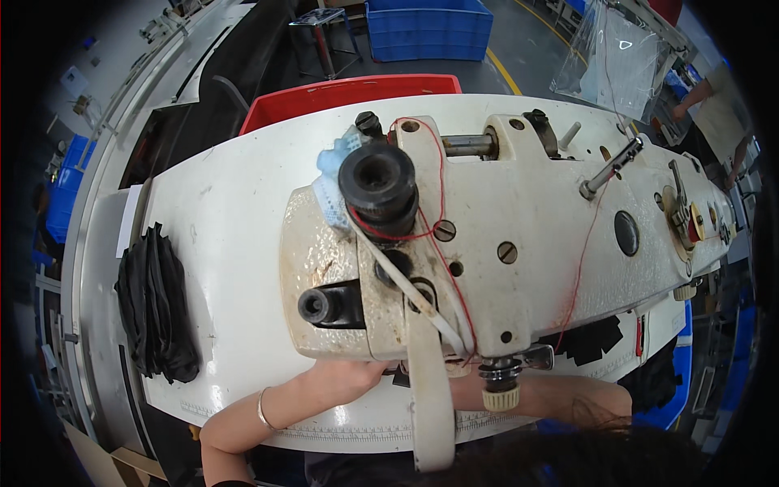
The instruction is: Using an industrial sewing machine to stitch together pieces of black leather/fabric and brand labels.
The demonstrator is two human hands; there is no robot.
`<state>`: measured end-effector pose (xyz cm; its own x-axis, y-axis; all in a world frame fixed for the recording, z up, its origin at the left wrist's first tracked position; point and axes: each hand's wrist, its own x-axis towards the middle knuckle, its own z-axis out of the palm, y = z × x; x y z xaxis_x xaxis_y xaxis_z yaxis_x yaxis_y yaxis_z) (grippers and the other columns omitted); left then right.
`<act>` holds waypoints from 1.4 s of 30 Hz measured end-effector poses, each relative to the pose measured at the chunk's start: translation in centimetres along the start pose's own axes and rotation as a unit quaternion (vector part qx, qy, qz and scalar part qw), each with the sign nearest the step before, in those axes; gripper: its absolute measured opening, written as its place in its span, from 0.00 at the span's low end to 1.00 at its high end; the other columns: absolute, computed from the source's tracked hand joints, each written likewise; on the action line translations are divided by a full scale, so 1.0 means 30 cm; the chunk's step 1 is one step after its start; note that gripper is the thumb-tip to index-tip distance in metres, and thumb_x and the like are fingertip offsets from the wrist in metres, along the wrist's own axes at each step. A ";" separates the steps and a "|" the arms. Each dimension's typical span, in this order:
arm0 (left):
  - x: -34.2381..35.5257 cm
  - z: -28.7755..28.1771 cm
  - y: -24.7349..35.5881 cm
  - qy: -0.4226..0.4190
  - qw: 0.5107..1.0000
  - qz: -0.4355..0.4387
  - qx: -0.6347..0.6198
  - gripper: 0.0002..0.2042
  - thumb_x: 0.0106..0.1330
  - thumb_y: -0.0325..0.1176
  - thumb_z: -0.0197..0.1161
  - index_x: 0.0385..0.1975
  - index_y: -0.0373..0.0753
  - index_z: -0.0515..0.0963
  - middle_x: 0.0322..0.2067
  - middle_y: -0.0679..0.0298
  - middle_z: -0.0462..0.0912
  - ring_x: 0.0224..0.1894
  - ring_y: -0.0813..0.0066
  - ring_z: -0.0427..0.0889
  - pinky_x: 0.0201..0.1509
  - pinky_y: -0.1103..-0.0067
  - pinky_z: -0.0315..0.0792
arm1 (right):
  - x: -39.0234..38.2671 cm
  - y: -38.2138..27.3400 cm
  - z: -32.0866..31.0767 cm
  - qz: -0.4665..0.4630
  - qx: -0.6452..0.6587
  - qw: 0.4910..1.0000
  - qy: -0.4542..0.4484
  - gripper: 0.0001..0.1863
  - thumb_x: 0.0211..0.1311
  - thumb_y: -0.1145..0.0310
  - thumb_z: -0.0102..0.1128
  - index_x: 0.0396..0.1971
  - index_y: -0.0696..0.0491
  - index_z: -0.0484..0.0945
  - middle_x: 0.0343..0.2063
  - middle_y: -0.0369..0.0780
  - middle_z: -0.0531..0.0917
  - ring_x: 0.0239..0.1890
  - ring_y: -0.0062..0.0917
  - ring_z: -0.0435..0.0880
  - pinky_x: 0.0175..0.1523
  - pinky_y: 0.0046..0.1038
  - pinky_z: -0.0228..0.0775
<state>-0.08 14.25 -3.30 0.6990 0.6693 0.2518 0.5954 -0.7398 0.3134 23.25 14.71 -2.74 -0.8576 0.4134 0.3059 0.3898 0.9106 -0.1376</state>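
Note:
A large off-white industrial sewing machine (552, 260) fills the middle of the view, with red thread running over its top. My left hand (350, 381), with a bracelet (264, 410) on the wrist, reaches in under the machine's head, and its fingers are hidden there. From the right, my right forearm (560, 398) comes in beneath the machine; my right hand (464, 391) is mostly covered by the pale lever (430, 398) and the machine body. What either hand touches cannot be seen. Black fabric pieces (588, 339) lie under the machine arm, near my right forearm.
A bundle of black fabric (157, 304) lies at the left of the white table (235, 203). Behind the table's far edge is a red bin (349, 89); farther back stand a blue crate (430, 28) and a stool (320, 40). Another person (718, 109) is at far right.

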 end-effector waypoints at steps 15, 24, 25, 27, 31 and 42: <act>-0.029 -0.054 -0.041 -0.072 0.993 -0.052 -0.073 0.23 0.51 0.25 0.63 0.52 0.34 0.75 0.48 0.50 0.78 0.51 0.51 0.78 0.57 0.64 0.72 | -0.059 0.044 0.124 -0.068 -0.084 0.992 0.059 0.03 0.43 0.70 0.57 0.22 0.51 0.75 0.27 0.33 0.78 0.30 0.19 0.77 0.28 0.17 0.71; -0.007 -0.051 -0.046 -0.067 0.995 -0.039 -0.063 0.22 0.50 0.25 0.63 0.49 0.33 0.77 0.48 0.50 0.78 0.51 0.51 0.78 0.55 0.63 0.72 | -0.073 0.005 0.162 -0.005 -0.031 0.998 0.051 0.04 0.43 0.70 0.58 0.23 0.50 0.75 0.21 0.31 0.73 0.27 0.20 0.75 0.24 0.19 0.69; -0.008 -0.049 -0.045 -0.066 0.995 -0.037 -0.061 0.22 0.50 0.25 0.63 0.49 0.33 0.77 0.48 0.50 0.78 0.50 0.51 0.78 0.55 0.63 0.72 | -0.078 0.003 0.167 -0.003 -0.026 0.999 0.041 0.04 0.45 0.70 0.58 0.23 0.51 0.75 0.22 0.31 0.74 0.27 0.20 0.76 0.24 0.19 0.69; -0.010 -0.046 -0.040 -0.063 0.996 -0.033 -0.054 0.22 0.50 0.25 0.63 0.48 0.33 0.77 0.48 0.50 0.78 0.50 0.51 0.78 0.55 0.63 0.72 | -0.084 0.006 0.180 0.000 -0.012 1.000 0.023 0.04 0.48 0.70 0.58 0.25 0.52 0.76 0.24 0.33 0.75 0.29 0.22 0.77 0.23 0.21 0.70; -0.014 -0.043 -0.027 -0.054 0.997 -0.030 -0.041 0.21 0.49 0.26 0.63 0.48 0.33 0.78 0.48 0.49 0.78 0.50 0.51 0.78 0.55 0.63 0.73 | -0.099 0.061 0.189 0.178 0.170 0.968 -0.043 0.11 0.57 0.64 0.58 0.30 0.57 0.77 0.29 0.41 0.79 0.33 0.27 0.79 0.30 0.29 0.72; 0.008 -0.060 -0.028 -0.013 0.999 0.027 0.036 0.21 0.45 0.26 0.62 0.44 0.34 0.81 0.42 0.51 0.80 0.46 0.54 0.80 0.48 0.66 0.76 | -0.020 0.072 0.048 0.213 0.281 0.931 0.095 0.18 0.59 0.59 0.60 0.38 0.60 0.78 0.31 0.47 0.79 0.36 0.33 0.80 0.40 0.36 0.73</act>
<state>-1.14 15.16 -1.88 0.7400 0.6273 0.2426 0.5829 -0.7781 0.2340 24.14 16.43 -4.58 -0.5702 0.7779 0.2639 0.3982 0.5428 -0.7395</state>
